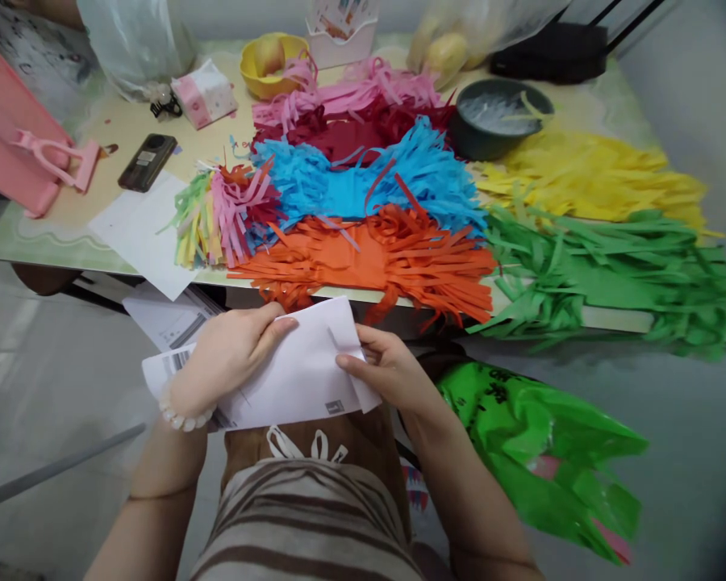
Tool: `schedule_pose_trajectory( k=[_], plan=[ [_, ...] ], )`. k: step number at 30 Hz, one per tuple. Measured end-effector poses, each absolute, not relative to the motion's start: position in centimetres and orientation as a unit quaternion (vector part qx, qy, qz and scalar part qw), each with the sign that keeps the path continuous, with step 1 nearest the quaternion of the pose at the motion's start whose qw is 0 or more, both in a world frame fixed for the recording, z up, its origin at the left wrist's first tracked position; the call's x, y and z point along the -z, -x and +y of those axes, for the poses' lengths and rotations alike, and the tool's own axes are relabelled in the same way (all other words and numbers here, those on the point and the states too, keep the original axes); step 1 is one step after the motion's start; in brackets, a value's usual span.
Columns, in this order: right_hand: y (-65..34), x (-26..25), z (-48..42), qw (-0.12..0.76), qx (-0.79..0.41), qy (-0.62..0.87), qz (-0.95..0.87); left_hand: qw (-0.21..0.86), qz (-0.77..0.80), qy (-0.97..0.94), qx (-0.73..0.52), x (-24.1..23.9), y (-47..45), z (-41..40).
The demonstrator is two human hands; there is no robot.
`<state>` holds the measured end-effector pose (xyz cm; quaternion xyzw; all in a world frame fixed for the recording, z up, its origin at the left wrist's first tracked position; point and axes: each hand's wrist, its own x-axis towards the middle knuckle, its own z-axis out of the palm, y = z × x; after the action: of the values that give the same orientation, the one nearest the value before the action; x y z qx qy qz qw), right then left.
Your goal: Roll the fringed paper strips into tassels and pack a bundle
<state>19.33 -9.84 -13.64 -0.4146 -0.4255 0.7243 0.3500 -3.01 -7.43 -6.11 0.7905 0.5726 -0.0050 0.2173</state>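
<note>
Above my lap, both hands grip a white printed paper sheet (296,371), folded over at its right end. My left hand (233,351), with a pale beaded bracelet at the wrist, is closed on its left part. My right hand (393,367) pinches the folded right end between thumb and fingers. More printed sheets (169,319) lie behind my left hand, below the table edge. On the table just beyond, fringed orange paper (351,258) lies in front of fringed blue paper (363,177). A multicoloured paper tassel (230,210) rests left of them.
Fringed green paper (617,270) and yellow paper (598,173) lie at the right. A dark bowl (499,141), a yellow bowl (254,81), a phone (148,163) and a pink stand (24,137) are on the table. A green plastic bag (538,444) hangs at my right.
</note>
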Motion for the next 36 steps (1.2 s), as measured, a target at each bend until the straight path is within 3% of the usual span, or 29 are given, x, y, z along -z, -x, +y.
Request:
schedule_pose_trajectory(
  k=[9, 16, 21, 25, 36],
  plan=[
    [-20.1, 15.2, -8.1, 0.309, -0.711, 0.439, -0.454, 0.163, 0.621, -0.767, -0.021, 8.1, 2.0, -7.9],
    [-19.3, 14.5, -7.6, 0.257, -0.581, 0.475, -0.609, 0.349, 0.537, -0.748, -0.176, 8.7, 2.0, -7.1],
    [-18.6, 13.2, -7.3, 0.217, -0.589, 0.394, -0.672, 0.453, 0.531, -0.688, -0.196, 9.3, 2.8, -6.5],
    [-17.4, 12.9, -7.3, 0.215, -0.485, 0.415, -0.74, 0.505, 0.482, -0.679, -0.226, 9.2, 4.3, -7.2],
    [-9.0, 10.8, -5.4, 0.077, -0.483, 0.237, -0.839, 0.362, 0.578, -0.628, -0.375, 9.5, 13.5, -13.7]
  ],
)
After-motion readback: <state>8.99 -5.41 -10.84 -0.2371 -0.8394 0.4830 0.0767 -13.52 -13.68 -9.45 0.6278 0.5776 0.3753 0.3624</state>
